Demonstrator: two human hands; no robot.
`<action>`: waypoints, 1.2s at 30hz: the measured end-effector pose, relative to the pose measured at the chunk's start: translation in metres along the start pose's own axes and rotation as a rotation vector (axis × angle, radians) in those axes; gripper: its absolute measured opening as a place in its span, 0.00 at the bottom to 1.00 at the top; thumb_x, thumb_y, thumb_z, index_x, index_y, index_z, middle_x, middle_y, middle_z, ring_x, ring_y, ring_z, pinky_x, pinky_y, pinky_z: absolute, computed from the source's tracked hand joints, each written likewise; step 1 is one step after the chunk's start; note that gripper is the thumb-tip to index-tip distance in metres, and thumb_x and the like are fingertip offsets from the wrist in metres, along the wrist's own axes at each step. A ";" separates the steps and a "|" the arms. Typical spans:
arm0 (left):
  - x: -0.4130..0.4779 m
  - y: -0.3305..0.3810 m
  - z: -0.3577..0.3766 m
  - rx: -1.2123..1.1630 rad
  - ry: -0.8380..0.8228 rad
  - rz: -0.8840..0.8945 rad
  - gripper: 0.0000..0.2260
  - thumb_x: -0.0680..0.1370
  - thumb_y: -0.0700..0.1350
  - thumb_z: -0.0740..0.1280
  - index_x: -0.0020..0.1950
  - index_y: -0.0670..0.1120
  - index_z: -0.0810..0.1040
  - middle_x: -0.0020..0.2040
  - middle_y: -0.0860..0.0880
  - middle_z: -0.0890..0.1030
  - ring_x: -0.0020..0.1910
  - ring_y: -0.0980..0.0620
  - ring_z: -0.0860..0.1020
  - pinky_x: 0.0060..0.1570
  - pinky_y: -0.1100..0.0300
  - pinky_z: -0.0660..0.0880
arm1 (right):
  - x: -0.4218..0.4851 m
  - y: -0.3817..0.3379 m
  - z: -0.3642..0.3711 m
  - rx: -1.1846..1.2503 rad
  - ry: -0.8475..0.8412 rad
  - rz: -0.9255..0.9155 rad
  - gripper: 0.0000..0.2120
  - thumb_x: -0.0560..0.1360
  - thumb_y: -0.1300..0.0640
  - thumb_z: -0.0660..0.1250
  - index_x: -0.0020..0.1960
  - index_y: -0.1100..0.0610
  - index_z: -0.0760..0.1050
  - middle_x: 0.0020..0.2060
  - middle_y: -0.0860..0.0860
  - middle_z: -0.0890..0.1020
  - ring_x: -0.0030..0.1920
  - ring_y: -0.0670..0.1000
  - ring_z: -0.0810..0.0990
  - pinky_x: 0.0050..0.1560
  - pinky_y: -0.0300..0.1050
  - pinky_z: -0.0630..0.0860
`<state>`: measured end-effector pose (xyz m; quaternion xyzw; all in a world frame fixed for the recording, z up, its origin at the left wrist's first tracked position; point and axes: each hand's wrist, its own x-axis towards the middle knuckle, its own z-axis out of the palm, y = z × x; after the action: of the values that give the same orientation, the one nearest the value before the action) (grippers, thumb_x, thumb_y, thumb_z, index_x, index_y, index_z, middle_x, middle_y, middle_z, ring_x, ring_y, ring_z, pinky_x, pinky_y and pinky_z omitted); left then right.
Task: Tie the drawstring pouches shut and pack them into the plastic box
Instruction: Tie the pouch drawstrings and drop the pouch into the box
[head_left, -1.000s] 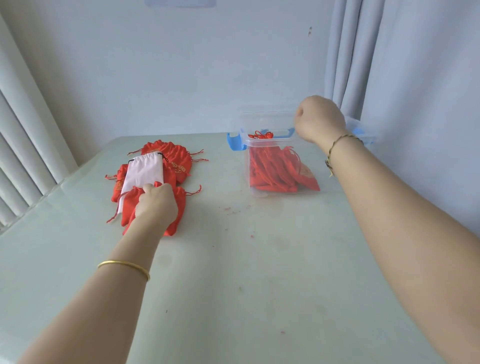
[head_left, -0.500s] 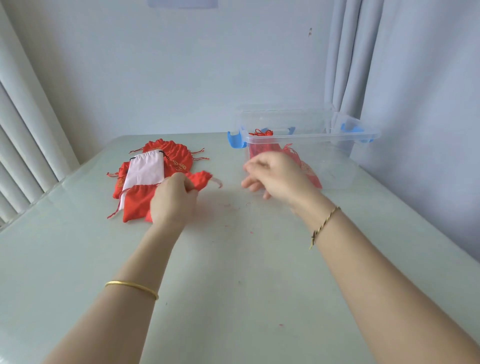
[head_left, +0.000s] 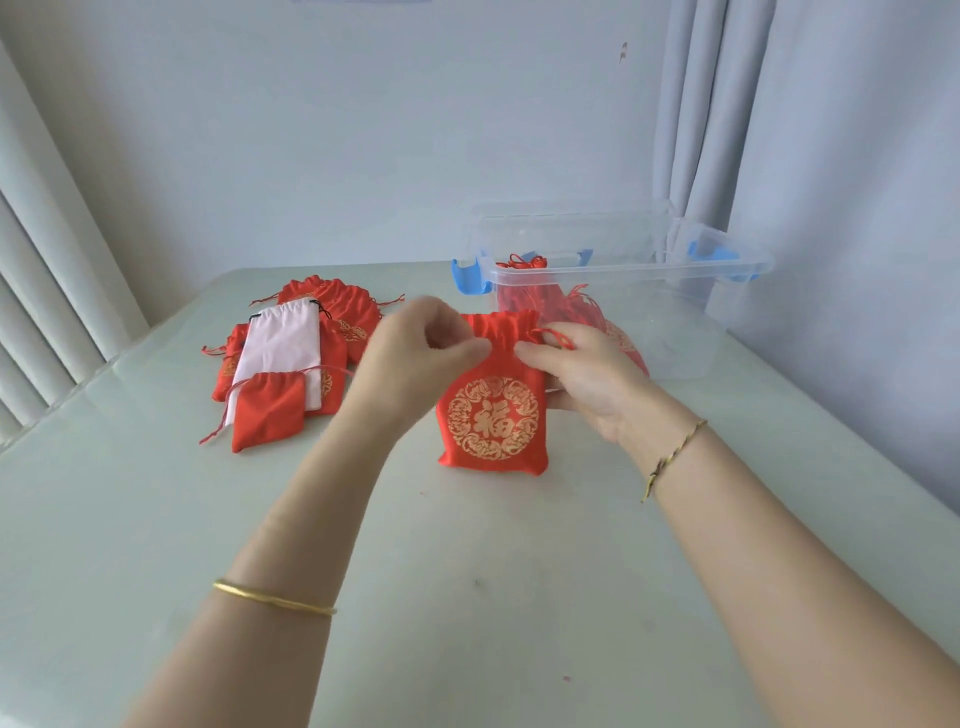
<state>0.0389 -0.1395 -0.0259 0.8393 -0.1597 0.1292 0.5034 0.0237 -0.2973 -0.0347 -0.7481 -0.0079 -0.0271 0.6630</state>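
held pouch (head_left: 491, 410): red satin with a gold round emblem, upright between both hands over the middle of the bench (head_left: 467, 597); its bottom edge is at the bench top, but whether it touches cannot be told; the neck is gathered.
left hand (head_left: 410, 358): fingers (head_left: 467, 352) curled and pinching the left side of the pouch's gathered neck; slightly blurred.
right hand (head_left: 592, 379): thumb in front and fingers behind, grasping the pouch's right upper edge just under the neck.
drawstring (head_left: 560, 339): a thin red cord, looped over the top of the right hand beside the neck.
plastic box (head_left: 691, 280): clear with blue latches and no lid on it, at the far right of the bench, just behind the right hand.
packed pouches (head_left: 540, 306): red, lying in the left part of the box, seen through its wall.
pile of pouches (head_left: 343, 312): red ones heaped at the far left of the bench, well apart from the box.
pink pouch (head_left: 283, 348): lies flat on top of the pile.
small red pouch (head_left: 267, 413): lies over the pink one's near end.
wrists: gold bangle (head_left: 272, 600) on the left, thin braided bracelet (head_left: 672, 457) on the right.
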 end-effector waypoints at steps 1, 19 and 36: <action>0.003 -0.001 -0.003 0.040 0.064 0.022 0.08 0.70 0.44 0.72 0.45 0.50 0.76 0.44 0.52 0.76 0.40 0.57 0.73 0.44 0.62 0.72 | 0.000 -0.002 -0.004 0.025 -0.028 -0.008 0.08 0.76 0.62 0.64 0.39 0.53 0.75 0.30 0.45 0.79 0.33 0.46 0.78 0.38 0.41 0.76; 0.008 -0.002 -0.019 0.015 -0.090 0.037 0.08 0.74 0.40 0.69 0.42 0.54 0.76 0.40 0.51 0.78 0.39 0.56 0.75 0.37 0.71 0.71 | 0.002 -0.021 -0.035 -0.411 0.042 -0.233 0.03 0.74 0.65 0.67 0.47 0.60 0.77 0.30 0.54 0.79 0.21 0.41 0.71 0.22 0.31 0.65; 0.012 -0.012 -0.041 0.308 0.054 -0.026 0.07 0.77 0.43 0.65 0.50 0.42 0.81 0.41 0.45 0.79 0.32 0.55 0.70 0.31 0.64 0.65 | 0.002 -0.022 -0.049 -0.807 0.251 -0.249 0.11 0.76 0.56 0.64 0.38 0.60 0.77 0.30 0.54 0.81 0.25 0.48 0.76 0.25 0.34 0.67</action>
<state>0.0524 -0.0998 -0.0122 0.9047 -0.1134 0.1682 0.3746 0.0228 -0.3430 -0.0072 -0.9315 -0.0062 -0.1982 0.3051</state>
